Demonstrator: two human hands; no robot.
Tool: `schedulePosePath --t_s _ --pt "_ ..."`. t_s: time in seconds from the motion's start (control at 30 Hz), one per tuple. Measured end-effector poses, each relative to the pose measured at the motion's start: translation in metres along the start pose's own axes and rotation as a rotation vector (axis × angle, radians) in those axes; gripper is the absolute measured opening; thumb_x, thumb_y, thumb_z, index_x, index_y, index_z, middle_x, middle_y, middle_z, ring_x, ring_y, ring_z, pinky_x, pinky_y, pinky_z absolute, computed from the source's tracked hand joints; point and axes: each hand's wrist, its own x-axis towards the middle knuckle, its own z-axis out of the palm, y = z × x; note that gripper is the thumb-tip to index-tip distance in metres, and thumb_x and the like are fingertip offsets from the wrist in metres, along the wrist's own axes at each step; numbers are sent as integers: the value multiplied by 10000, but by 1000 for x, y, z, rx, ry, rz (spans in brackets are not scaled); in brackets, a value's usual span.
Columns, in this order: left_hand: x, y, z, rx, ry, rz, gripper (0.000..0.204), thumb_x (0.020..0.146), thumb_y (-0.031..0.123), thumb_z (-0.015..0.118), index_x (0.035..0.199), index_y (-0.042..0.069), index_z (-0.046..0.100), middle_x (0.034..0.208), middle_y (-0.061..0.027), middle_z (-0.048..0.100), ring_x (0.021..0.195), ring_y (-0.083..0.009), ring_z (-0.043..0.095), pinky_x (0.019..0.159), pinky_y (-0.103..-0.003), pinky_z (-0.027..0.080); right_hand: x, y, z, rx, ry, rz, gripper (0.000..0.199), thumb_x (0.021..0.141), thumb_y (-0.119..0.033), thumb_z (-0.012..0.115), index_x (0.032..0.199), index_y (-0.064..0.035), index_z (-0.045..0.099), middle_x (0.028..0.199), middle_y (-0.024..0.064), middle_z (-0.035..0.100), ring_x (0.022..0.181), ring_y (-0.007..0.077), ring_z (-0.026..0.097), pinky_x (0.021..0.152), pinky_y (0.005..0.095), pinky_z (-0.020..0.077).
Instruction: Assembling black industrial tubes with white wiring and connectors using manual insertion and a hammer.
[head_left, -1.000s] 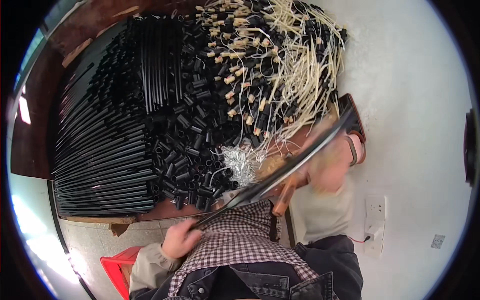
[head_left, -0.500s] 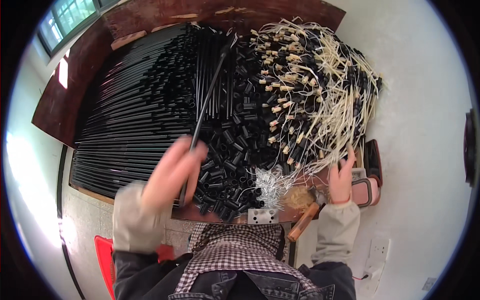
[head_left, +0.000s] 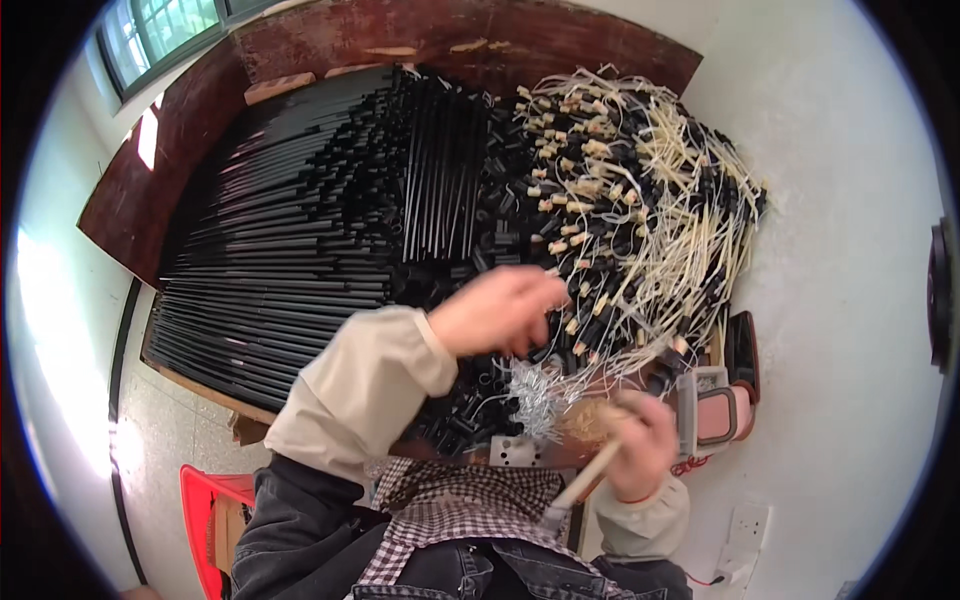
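My left hand (head_left: pixel 505 308), smeared by motion with its fingers bent, hovers over the short black tubes (head_left: pixel 497 240) beside the pile of cream wires with black sleeves (head_left: pixel 650 200). Whether it pinches anything is unclear. At the front right my right hand (head_left: pixel 645 450) is closed around a blurred cream cord (head_left: pixel 583 485), which slants down toward my apron. Just above that hand shows a black sleeve (head_left: pixel 660 380) with a cream tip; its link to the cord is hidden by the fingers. Several long black rods (head_left: pixel 440 170) lie side by side at the back.
A large stack of black rods (head_left: pixel 270 290) fills the left. Small silver pins (head_left: pixel 538 400), sawdust (head_left: pixel 583 422) and a drilled metal block (head_left: pixel 517 451) sit near the front edge. A clear bin (head_left: pixel 687 415) and pink case (head_left: pixel 722 415) stand right; a red stool (head_left: pixel 200 510), lower left.
My left hand has moved right and no longer shows the black rod it held. My right hand has drawn back from the wire pile toward me, now with a cream cord in it.
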Motion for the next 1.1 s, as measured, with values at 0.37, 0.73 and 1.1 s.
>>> schedulePosePath --t_s 0.37,0.73,1.1 --pt "-117 -64 57 7 59 456 109 878 138 593 915 40 564 732 -27 548 581 -141 501 530 -243 435 11 -41 52 1212 -511 902 348 950 -333 456 1034 -11 561 927 135 591 791 184 532 790 358 447" --pt "-162 -91 49 -121 504 335 331 777 38 577 1105 -3 563 818 -104 616 611 -170 571 511 -230 461 30 -81 65 288 -879 245 115 804 -148 626 802 -54 561 733 62 608 545 216 545 495 305 437" --pt "-151 -111 76 668 745 427 256 771 123 591 990 -10 600 890 -105 613 687 -199 567 555 -272 466 -13 -67 109 169 -650 78 149 753 -110 660 753 -44 526 634 50 566 463 209 483 455 282 402"
